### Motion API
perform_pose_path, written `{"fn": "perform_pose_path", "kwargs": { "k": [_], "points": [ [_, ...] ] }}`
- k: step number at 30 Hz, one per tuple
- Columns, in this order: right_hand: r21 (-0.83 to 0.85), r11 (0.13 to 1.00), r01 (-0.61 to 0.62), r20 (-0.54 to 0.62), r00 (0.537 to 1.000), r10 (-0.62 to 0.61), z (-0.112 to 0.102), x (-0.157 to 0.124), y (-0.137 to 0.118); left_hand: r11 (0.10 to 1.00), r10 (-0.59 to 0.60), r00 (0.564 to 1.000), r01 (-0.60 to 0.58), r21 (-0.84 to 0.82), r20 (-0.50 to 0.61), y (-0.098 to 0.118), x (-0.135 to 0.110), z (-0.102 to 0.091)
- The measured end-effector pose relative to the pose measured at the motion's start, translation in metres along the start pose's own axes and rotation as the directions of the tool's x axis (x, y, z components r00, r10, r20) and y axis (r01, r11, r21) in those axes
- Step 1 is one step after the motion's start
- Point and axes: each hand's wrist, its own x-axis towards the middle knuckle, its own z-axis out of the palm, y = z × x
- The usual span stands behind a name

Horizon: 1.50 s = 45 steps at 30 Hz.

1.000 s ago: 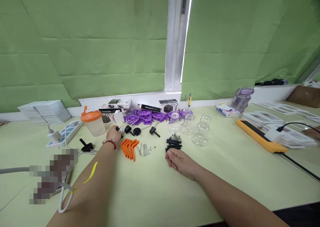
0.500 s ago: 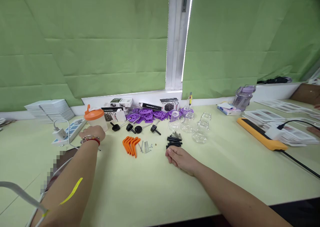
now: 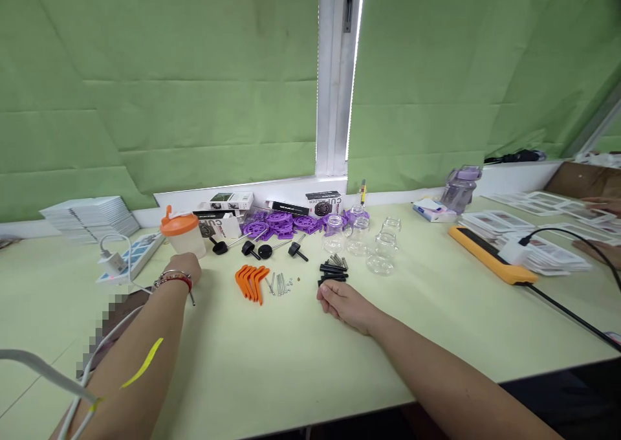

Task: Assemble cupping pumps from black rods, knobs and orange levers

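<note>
My left hand is closed, palm down, in front of a cup with an orange lid. From under its wrist pokes a thin metal rod, which appears to be held; its other end is hidden. My right hand rests on the table, fingers curled, against the near end of several black tubes. Whatever its fingers may hold is hidden. Between the hands lie orange bent levers, metal screws and small nuts. Springs sit behind the tubes. Black knobs with stems lie farther back.
Purple plastic parts and cup holder boxes line the wall. Clear cups stand right of them. A power strip is at left, an orange one at right. Another person's hands show at far right.
My left hand has drawn slightly back from the cup towards me, and more of the metal rod shows below the wrist. My right hand stays by the black tubes. The view has shifted slightly.
</note>
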Motion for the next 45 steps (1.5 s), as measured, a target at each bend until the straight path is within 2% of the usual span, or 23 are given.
{"fn": "perform_pose_path", "kwargs": {
  "k": [4, 8, 9, 10, 11, 13, 17, 20, 22, 24, 26, 28, 30, 32, 33, 35, 37, 41, 43, 45],
  "points": [
    [-0.012, 1.000, 0.006, -0.004, 1.000, -0.006, 0.000, 0.000, 0.000, 0.996, -0.006, 0.999, 0.003, 0.091, 0.041, 0.015, -0.013, -0.004],
    [-0.002, 1.000, 0.008, -0.007, 1.000, -0.008, 0.000, 0.000, 0.002, 0.996, 0.085, 0.996, -0.085, 0.037, -0.002, 0.039, -0.041, -0.013],
    [0.003, 1.000, 0.010, -0.006, 1.000, -0.010, -0.001, 0.000, 0.002, 0.994, 0.103, 0.995, -0.103, -0.024, -0.011, 0.047, -0.051, -0.014],
    [0.007, 1.000, 0.014, -0.006, 1.000, -0.014, 0.000, 0.000, 0.002, 0.974, 0.116, 0.993, -0.120, -0.191, -0.032, 0.056, -0.063, -0.015],
    [0.011, 1.000, 0.019, -0.006, 1.000, -0.019, 0.000, 0.000, 0.001, 0.928, 0.134, 0.989, -0.148, -0.342, -0.063, 0.066, -0.075, -0.015],
    [0.014, 0.999, 0.029, -0.004, 1.000, -0.029, 0.003, -0.001, -0.002, 0.829, 0.184, 0.973, -0.229, -0.510, -0.139, 0.086, -0.102, -0.013],
    [0.073, 0.997, 0.018, 0.045, 0.999, -0.021, 0.016, 0.001, -0.021, 0.695, 0.260, 0.942, -0.337, -0.635, -0.214, 0.118, -0.151, 0.001],
    [0.069, 0.997, 0.016, 0.073, 0.997, -0.021, 0.028, 0.009, -0.038, 0.621, 0.267, 0.916, -0.402, -0.673, -0.300, 0.128, -0.170, 0.013],
    [0.008, 0.999, 0.038, 0.069, 0.997, -0.039, 0.033, 0.017, -0.047, 0.597, 0.260, 0.908, -0.418, -0.685, -0.328, 0.126, -0.174, 0.020],
    [-0.145, 0.985, 0.095, 0.020, 0.995, -0.093, 0.036, 0.025, -0.054, 0.575, 0.207, 0.926, -0.376, -0.726, -0.316, 0.120, -0.170, 0.024],
    [-0.372, 0.914, 0.163, -0.037, 0.981, -0.190, 0.036, 0.033, -0.058, 0.511, 0.124, 0.972, -0.237, -0.826, -0.202, 0.112, -0.161, 0.026],
    [-0.559, 0.802, 0.213, -0.034, 0.960, -0.279, 0.036, 0.040, -0.061, 0.423, 0.086, 0.996, -0.049, -0.905, -0.013, 0.104, -0.152, 0.025],
    [-0.627, 0.740, 0.241, 0.019, 0.955, -0.295, 0.036, 0.046, -0.061, 0.378, 0.170, 0.970, 0.098, -0.921, 0.174, 0.099, -0.145, 0.022],
    [-0.617, 0.747, 0.248, 0.049, 0.960, -0.277, 0.035, 0.052, -0.058, 0.378, 0.289, 0.906, 0.190, -0.906, 0.310, 0.096, -0.140, 0.019],
    [-0.615, 0.751, 0.242, 0.039, 0.960, -0.277, 0.033, 0.055, -0.056, 0.384, 0.321, 0.883, 0.211, -0.899, 0.344, 0.094, -0.138, 0.018],
    [-0.669, 0.711, 0.217, -0.019, 0.951, -0.309, 0.029, 0.062, -0.050, 0.390, 0.305, 0.886, 0.219, -0.894, 0.350, 0.091, -0.134, 0.018],
    [-0.782, 0.599, 0.173, -0.057, 0.937, -0.344, 0.023, 0.067, -0.043, 0.379, 0.246, 0.916, 0.208, -0.902, 0.315, 0.088, -0.130, 0.020],
    [-0.933, 0.335, 0.128, 0.030, 0.959, -0.281, 0.018, 0.075, -0.029, 0.391, 0.145, 0.937, 0.241, -0.888, 0.318, 0.080, -0.122, 0.029],
    [-0.950, 0.282, 0.136, 0.062, 0.965, -0.256, 0.020, 0.077, -0.024, 0.407, 0.123, 0.932, 0.266, -0.874, 0.340, 0.078, -0.120, 0.032],
    [-0.950, 0.282, 0.136, 0.061, 0.964, -0.258, 0.024, 0.078, -0.022, 0.411, 0.111, 0.928, 0.284, -0.867, 0.356, 0.078, -0.119, 0.034]
  ]
}}
